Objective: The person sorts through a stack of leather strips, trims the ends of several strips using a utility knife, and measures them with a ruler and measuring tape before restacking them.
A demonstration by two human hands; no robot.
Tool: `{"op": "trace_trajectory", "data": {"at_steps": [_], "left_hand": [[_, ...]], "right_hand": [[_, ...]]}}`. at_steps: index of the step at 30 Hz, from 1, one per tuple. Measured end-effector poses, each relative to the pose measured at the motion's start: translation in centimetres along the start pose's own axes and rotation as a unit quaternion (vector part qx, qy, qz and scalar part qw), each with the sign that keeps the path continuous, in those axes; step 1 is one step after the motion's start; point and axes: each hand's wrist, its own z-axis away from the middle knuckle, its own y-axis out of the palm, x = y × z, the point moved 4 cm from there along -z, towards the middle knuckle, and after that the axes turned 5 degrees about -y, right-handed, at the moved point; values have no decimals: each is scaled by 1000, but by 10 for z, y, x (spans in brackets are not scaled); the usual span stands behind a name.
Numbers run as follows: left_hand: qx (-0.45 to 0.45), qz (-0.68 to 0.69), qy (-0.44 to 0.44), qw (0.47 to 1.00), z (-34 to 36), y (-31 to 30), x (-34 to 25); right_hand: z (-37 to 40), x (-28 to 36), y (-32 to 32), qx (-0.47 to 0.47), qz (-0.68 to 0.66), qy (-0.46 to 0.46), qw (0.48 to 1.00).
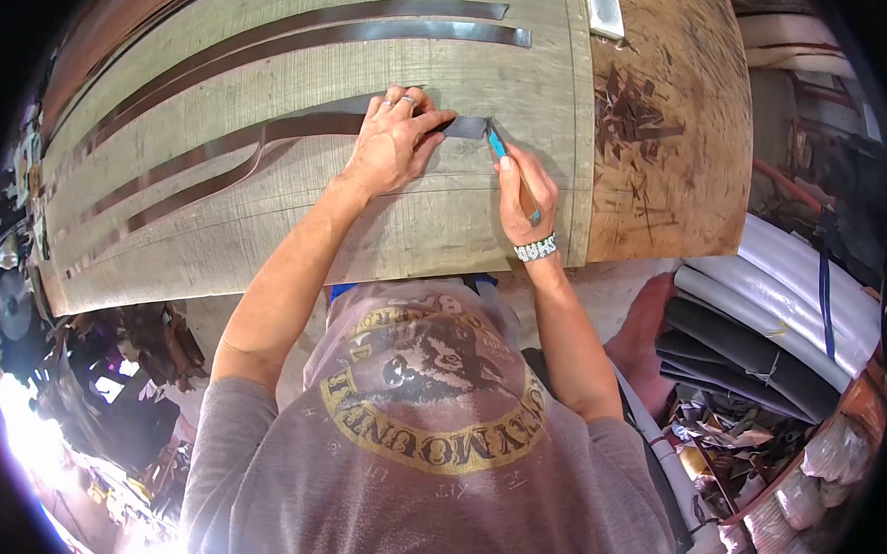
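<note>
My left hand (394, 143) presses a long dark brown strap (317, 124) down on the worn greenish cutting board (299, 218), its fingers bent over the strap and the thumb stretched toward its right end. That end shows a greyish, textured face. In my right hand (527, 197) is a blue cutter knife (497, 142), gripped like a pen. Its tip is right at the strap's end. Left of my left hand, another strap (207, 186) curves close below the held one. Two more straps, an upper one (375, 13) and a lower one (393, 31), lie farther up the board.
Right of the board is a brown wooden surface (681, 188) with a pile of dark scraps (630, 113). A pale metal block (605, 14) sits at the top. Silvery rolls (755, 298) and black rolls (744, 356) stand at the right; dark scraps hang at the lower left.
</note>
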Motion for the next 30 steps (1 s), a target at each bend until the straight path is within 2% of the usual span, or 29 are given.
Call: {"op": "trace_trajectory", "data": {"at_steps": [8,14,20,30], "left_hand": [[-8,11,-2,1000,-1,1,0],[-14,9,-5,1000,1,0,-3],[-18,25,-6,1000,1,2,-2],[-29,13,9,999,-4,14,-9]], "right_hand": [[-1,5,1,-31,-1,-14,999],[-3,5,4,5,37,-40,999],[-4,3,3,9,19,-9,1000],[-16,13,5,36,47,-17,998]]}}
